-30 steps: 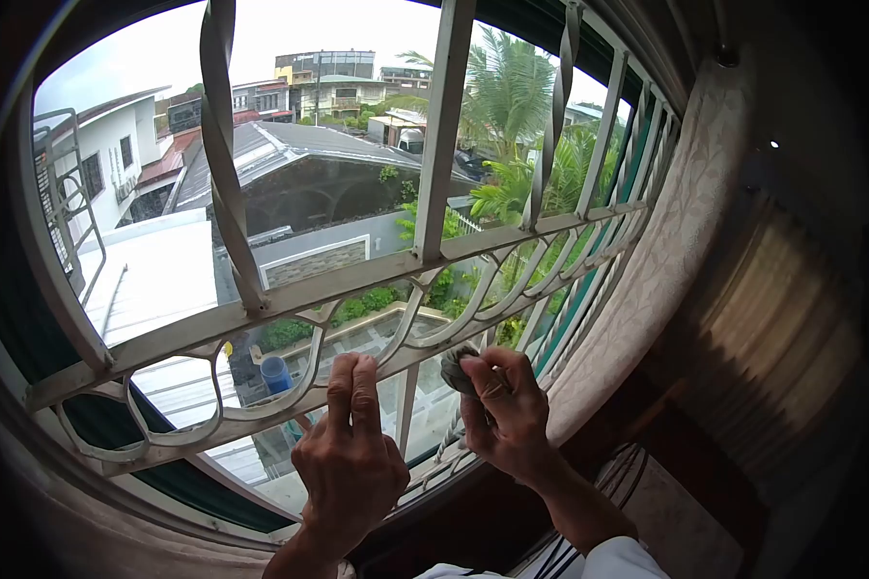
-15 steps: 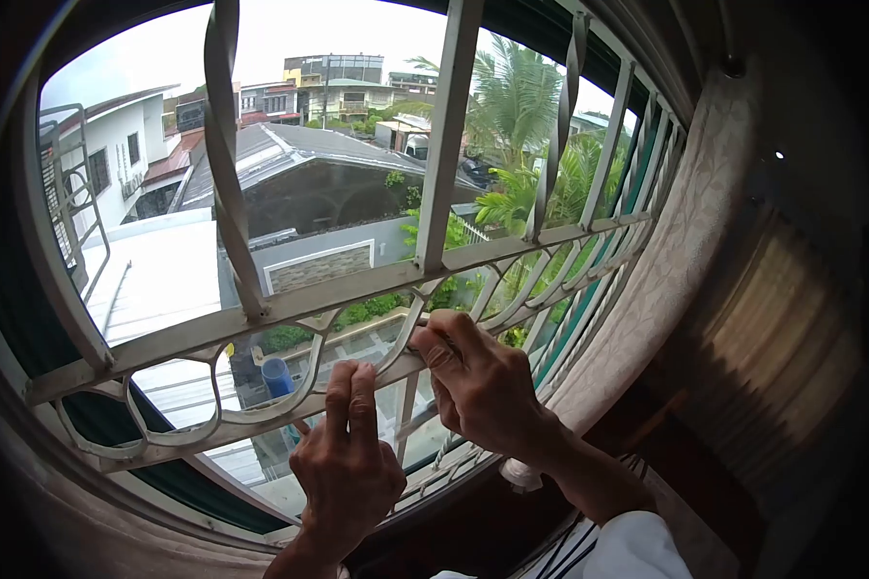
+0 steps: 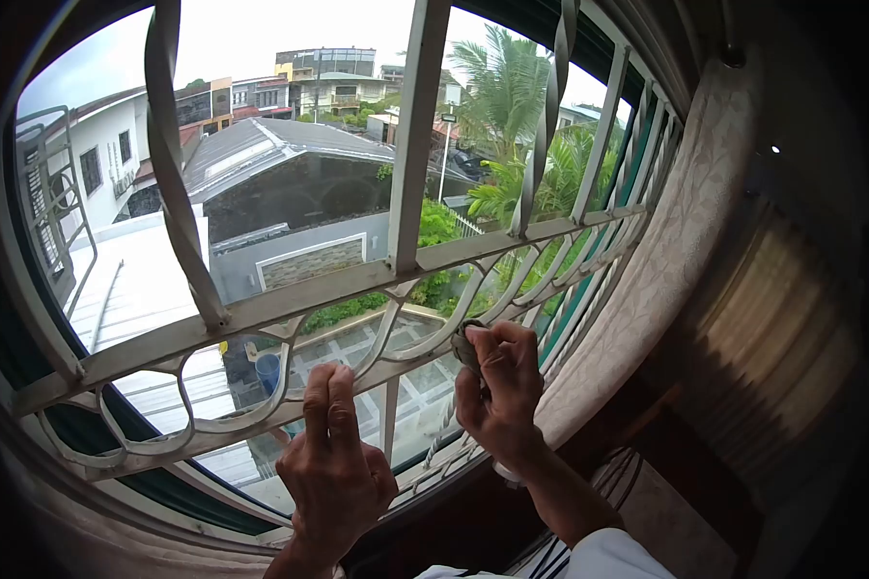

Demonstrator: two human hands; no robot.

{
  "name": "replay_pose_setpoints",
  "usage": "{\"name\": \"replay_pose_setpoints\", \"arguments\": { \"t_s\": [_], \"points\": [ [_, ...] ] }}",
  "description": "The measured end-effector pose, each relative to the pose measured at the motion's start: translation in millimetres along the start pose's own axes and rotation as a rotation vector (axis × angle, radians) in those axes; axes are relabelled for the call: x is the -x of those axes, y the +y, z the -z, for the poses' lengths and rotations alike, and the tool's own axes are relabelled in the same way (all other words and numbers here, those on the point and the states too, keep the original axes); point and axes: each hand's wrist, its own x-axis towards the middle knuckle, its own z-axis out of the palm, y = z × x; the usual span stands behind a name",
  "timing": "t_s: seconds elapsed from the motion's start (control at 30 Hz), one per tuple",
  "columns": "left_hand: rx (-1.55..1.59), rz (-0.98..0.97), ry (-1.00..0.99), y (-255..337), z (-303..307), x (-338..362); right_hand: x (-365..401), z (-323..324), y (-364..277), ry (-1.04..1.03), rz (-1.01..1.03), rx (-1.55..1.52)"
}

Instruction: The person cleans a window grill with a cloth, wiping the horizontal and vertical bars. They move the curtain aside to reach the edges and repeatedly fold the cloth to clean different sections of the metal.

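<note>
A white metal window grille (image 3: 261, 304) with twisted upright bars and a curved lower band runs across the view. My left hand (image 3: 333, 458) is at its lower rail (image 3: 362, 372), with two fingers pressed together over the metal and the others curled below. To the right, my right hand (image 3: 502, 381) pinches a small crumpled grey-green cloth (image 3: 465, 347) between thumb and fingers. That cloth lies against the curved band of the grille, partly covered by the fingers.
A pale patterned curtain (image 3: 681, 222) hangs along the right side of the window. Dark cables (image 3: 623, 482) lie below my right forearm. Beyond the grille are roofs, a palm tree (image 3: 502, 92), a paved yard and a blue barrel (image 3: 268, 372).
My right hand has moved right along the lower band, and more of the cloth shows. My left hand stays at the lower rail. The view has shifted slightly.
</note>
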Motion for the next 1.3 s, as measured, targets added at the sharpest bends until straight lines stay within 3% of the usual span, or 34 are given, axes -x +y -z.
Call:
{"name": "replay_pose_setpoints", "arguments": {
  "t_s": [0.07, 0.2, 0.3, 0.37, 0.43, 0.5, 0.53, 0.57, 0.63, 0.67, 0.7, 0.77, 0.83, 0.93, 1.07, 1.13, 1.17, 1.23, 1.3],
  "points": [
    [-0.019, 0.018, -0.001, 2.5, -2.4, 1.0, 6.8, -6.9, -15.9, 0.043, -0.007, 0.043],
    [-0.023, 0.065, 0.013, 7.4, -6.9, 2.2, 5.2, 5.6, -16.6, -0.035, -0.044, -0.335],
    [-0.047, 0.07, 0.008, 6.5, -3.2, 2.0, -26.1, 31.6, 8.6, -0.036, 0.026, -0.004],
    [-0.069, 0.073, 0.005, 7.0, -1.6, 3.4, -57.6, 36.9, 35.2, -0.179, 0.198, 0.36],
    [-0.045, 0.049, 0.007, 5.3, -2.0, 2.6, -60.5, 29.6, 26.9, -0.281, 0.135, 0.342],
    [-0.045, 0.018, 0.026, 2.4, -2.0, 4.4, -52.5, 20.2, 19.9, -0.337, 0.021, 0.161],
    [-0.03, 0.036, 0.016, 3.2, -2.3, 5.7, -52.1, 17.1, 22.0, -0.271, -0.043, -0.087],
    [-0.019, 0.051, 0.019, 4.3, -4.2, 4.4, -52.5, 14.5, 26.9, -0.275, -0.025, -0.091],
    [-0.038, 0.041, 0.028, 4.2, -3.1, 5.2, -46.0, 13.3, 35.0, -0.2, -0.083, -0.388],
    [-0.053, 0.034, 0.035, 3.4, -3.7, 4.2, -44.1, 16.6, 38.9, -0.215, 0.051, -0.267],
    [-0.065, 0.026, 0.036, 2.4, -4.7, 2.7, -50.1, 25.6, 42.6, -0.205, 0.054, -0.265],
    [-0.087, 0.0, 0.038, 0.4, -5.0, 3.1, -56.4, 47.3, 45.3, -0.323, 0.194, 0.223],
    [-0.115, -0.003, 0.032, 0.2, -2.5, 3.1, -59.8, 46.7, 49.6, -0.329, 0.281, 0.299],
    [-0.085, 0.04, 0.008, 2.2, -2.2, 5.7, -46.3, 29.1, 30.3, -0.282, 0.087, 0.12],
    [-0.096, 0.029, 0.033, 5.7, -2.8, 4.3, -7.8, 21.6, 31.0, -0.041, 0.023, -0.239],
    [-0.104, 0.002, 0.061, 3.2, -4.7, 1.7, 29.1, 30.6, 28.3, -0.095, -0.724, -0.949],
    [-0.11, -0.016, 0.074, 4.4, -6.1, 3.2, 39.8, 32.9, 26.6, -0.037, -0.841, -1.081],
    [-0.085, -0.013, 0.097, 11.8, -11.3, 10.5, 60.9, 29.9, 31.4, 0.054, -0.852, -1.373],
    [0.016, -0.145, 0.277, 21.9, -26.5, 29.7, 69.0, 29.3, 18.3, 0.083, -0.925, -1.408]
  ]
}}
